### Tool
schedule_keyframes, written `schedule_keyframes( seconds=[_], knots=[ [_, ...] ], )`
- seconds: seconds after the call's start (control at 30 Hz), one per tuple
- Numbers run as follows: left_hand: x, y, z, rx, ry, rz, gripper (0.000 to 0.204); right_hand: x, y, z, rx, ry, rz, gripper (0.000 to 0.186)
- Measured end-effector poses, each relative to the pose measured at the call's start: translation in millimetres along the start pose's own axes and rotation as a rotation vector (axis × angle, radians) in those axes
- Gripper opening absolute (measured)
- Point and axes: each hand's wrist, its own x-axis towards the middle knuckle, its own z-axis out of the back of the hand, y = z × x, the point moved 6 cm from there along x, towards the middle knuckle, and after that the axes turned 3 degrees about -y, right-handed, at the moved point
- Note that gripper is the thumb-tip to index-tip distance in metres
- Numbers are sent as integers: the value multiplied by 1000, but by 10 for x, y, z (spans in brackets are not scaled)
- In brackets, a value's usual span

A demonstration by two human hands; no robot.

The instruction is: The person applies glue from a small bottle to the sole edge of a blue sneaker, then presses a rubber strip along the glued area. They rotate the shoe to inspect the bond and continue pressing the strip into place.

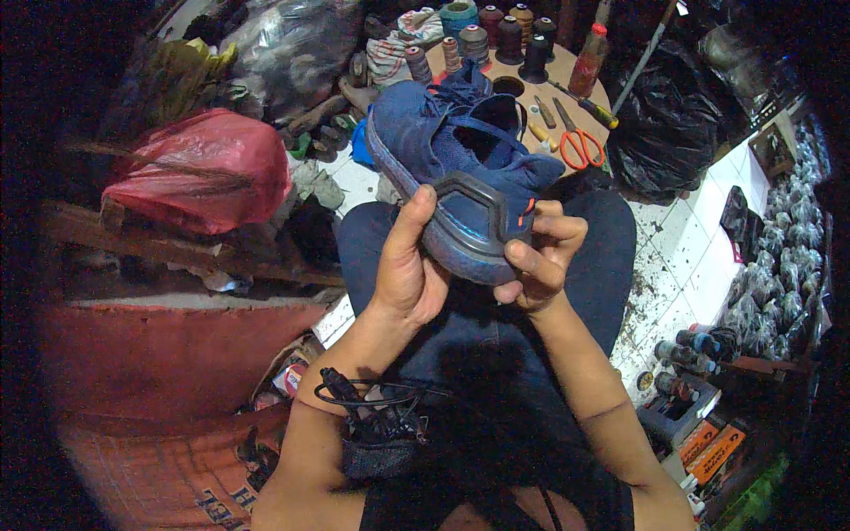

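Head view shows me both bare hands closed on one navy-blue lace-up sneaker, held up over the lap with its toe toward the upper left and its heel toward the right hand. My left hand grips the sole edge, thumb lying up the side, most fingers hidden behind the shoe. My right hand pinches the heel end, thumb bent against it and fingers curled. Both forearms rise from the lower edge and converge, elbows wide. Dark-trousered thighs flank the shoe. Just beyond it in view stands a wooden tabletop bearing orange-handled scissors close to its near edge, a screwdriver and thread spools; I cannot tell the gap. White tiled floor opens rightward, below a black plastic bag; leftward, a red plastic bag sits well apart from my hands.
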Motion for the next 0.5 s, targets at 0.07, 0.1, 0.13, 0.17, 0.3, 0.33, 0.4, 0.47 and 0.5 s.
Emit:
schedule_keyframes(
  seconds=[0.07,0.1,0.13,0.17,0.3,0.33,0.4,0.47,0.5],
  knots=[
    [-11,18,-13,-16,-1,21,48,-12,3,5,-18,9,12,47],
    [-15,25,-22,-30,15,25,48,-14,8,3,-31,18,21,47],
    [-15,35,-4,-27,-4,32,48,-13,14,6,-37,15,30,47],
    [-13,41,11,-30,-7,34,49,-10,15,0,-38,26,30,47],
    [20,78,97,-38,11,50,61,8,42,-2,-40,25,33,46],
    [24,95,113,-44,26,56,62,12,56,-1,-47,33,43,46],
    [29,124,149,-42,39,71,63,15,89,8,-87,43,82,47],
    [31,139,162,-64,69,72,65,13,104,27,-117,44,104,47],
    [28,154,182,-49,55,79,66,8,104,32,-124,50,110,48]
  ],
)
